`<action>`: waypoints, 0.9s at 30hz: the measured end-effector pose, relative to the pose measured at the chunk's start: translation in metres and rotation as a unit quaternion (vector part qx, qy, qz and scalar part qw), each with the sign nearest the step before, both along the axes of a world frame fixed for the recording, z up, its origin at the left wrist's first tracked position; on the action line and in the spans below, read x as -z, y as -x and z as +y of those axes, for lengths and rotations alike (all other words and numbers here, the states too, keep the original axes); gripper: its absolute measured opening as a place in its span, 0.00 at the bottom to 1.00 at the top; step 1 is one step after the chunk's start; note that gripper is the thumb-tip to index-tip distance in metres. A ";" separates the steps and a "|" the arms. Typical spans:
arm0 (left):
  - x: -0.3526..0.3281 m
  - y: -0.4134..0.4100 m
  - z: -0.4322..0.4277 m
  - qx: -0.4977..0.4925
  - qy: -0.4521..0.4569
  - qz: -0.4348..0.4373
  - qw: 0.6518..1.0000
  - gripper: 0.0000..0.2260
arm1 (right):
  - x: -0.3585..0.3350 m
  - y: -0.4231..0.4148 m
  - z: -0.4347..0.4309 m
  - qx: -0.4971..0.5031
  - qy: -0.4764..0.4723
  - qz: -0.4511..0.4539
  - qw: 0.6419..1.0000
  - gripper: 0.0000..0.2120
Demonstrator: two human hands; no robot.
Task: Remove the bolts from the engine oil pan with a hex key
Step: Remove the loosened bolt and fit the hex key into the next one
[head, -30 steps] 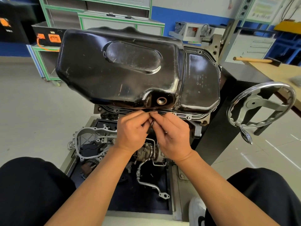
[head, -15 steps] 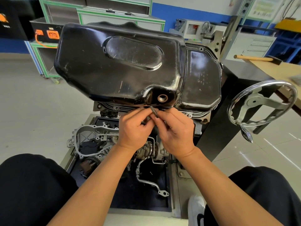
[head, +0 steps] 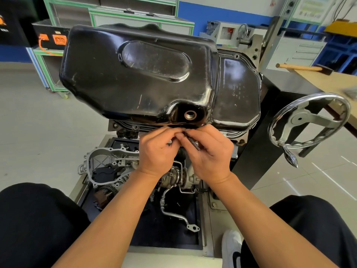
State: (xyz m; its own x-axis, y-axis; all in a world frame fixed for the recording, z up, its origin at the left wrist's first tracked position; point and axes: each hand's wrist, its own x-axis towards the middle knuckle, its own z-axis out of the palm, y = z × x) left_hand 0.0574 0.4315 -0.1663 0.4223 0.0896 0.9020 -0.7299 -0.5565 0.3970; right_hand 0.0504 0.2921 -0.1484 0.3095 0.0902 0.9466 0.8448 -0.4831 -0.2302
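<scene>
A glossy black engine oil pan (head: 146,78) fills the middle of the view, bolted upward on an engine stand, with an open drain hole (head: 190,114) near its front edge. Small bolts sit along its near flange (head: 133,127). My left hand (head: 156,151) and my right hand (head: 208,153) meet fingertip to fingertip just under the front flange below the drain hole. My right hand pinches a thin dark hex key (head: 193,143) whose shaft slants down to the right. My left fingers pinch at the key's upper end; what they touch there is hidden.
A chrome handwheel (head: 309,124) juts from the black stand on the right. Below my hands a tray (head: 201,236) holds a silver cover (head: 100,165), a turbo part and a bent pipe (head: 173,213). A hammer (head: 301,67) lies on the wooden bench at far right.
Both hands rose from below the flange to right against it. The hex key went from nearly upright between the fingers to slanting down-right in my right hand.
</scene>
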 end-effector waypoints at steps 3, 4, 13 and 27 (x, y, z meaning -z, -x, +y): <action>-0.002 0.001 -0.001 -0.002 0.003 0.006 1.000 0.06 | 0.000 0.000 -0.001 0.001 0.013 -0.004 1.000 0.04; -0.003 0.001 0.000 -0.004 0.005 0.008 1.000 0.07 | 0.001 0.001 -0.001 0.003 0.019 -0.002 1.000 0.04; -0.004 0.007 0.009 0.040 -0.061 0.026 0.997 0.11 | 0.005 0.005 0.001 -0.007 0.010 0.051 0.999 0.07; -0.002 0.003 0.004 0.048 -0.029 0.015 0.998 0.09 | 0.006 0.008 0.007 -0.049 -0.037 0.071 0.996 0.06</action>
